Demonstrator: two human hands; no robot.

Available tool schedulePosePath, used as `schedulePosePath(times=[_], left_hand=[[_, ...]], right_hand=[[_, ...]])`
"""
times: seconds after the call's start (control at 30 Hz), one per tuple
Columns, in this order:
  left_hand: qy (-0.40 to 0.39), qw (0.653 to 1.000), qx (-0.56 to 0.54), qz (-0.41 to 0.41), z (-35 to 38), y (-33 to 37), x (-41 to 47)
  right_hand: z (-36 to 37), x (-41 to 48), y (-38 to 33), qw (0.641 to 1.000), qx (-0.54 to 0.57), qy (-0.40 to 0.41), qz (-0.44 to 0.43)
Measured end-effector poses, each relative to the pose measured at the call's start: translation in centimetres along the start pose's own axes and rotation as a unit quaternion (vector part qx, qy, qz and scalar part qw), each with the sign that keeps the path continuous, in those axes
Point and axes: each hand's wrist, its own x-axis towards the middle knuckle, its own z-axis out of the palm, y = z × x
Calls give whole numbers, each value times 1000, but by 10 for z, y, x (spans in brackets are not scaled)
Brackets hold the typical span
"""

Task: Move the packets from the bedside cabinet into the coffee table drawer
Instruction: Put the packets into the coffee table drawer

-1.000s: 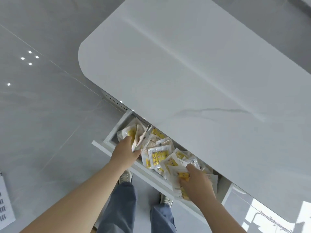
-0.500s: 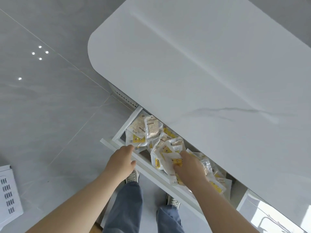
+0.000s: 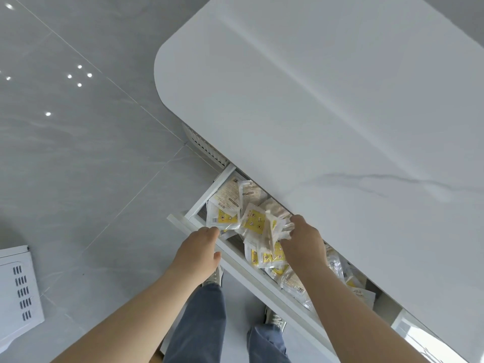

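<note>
Reaching right hand [image 3: 303, 243]: fingers curled round a bunch of packets [image 3: 267, 229], holding it tilted just above the left half of the drawer.
Left hand [image 3: 199, 254]: at the drawer's near front edge, fingertips bent down against the near edge of one packet; whether it grips anything I cannot tell.
Drawer [image 3: 248, 276]: pulled out toward the person from under the coffee table, its far part hidden beneath the top.
Loose packets [image 3: 226, 205]: clear wrappers with yellow and white print, overlapping along the drawer, heaped in the far left corner and running right under the right forearm.
Coffee table [image 3: 340, 113]: white top with a faint grey vein, rounded at its left end.
Floor [image 3: 78, 158]: glossy grey tiles showing spots of lamp light.
Vented box [image 3: 15, 286]: white, on the floor at the left edge.
Jeans [image 3: 199, 326]: blue, close to the drawer front, above pale shoes [image 3: 275, 320].
</note>
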Motion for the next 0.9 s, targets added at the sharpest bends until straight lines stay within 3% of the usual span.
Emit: schedulePosePath(times=[0.3,0.47,0.7,0.9], left_hand=[[-9,1000,-3,-17,-8,9,-4],[34,999,-20,-22,-46,21,-14],[110,993,-21,-24,-137,58,-54],[196,979,-53,21,-209,122,-122]], right_hand=[[-4,-9,6,1000,6,-11,6],[-23,-24,-6,1000,29,4,-6],[-99,-73,-34,995,77,43,-51],[-194,-143,-45,983,89,102,-122]])
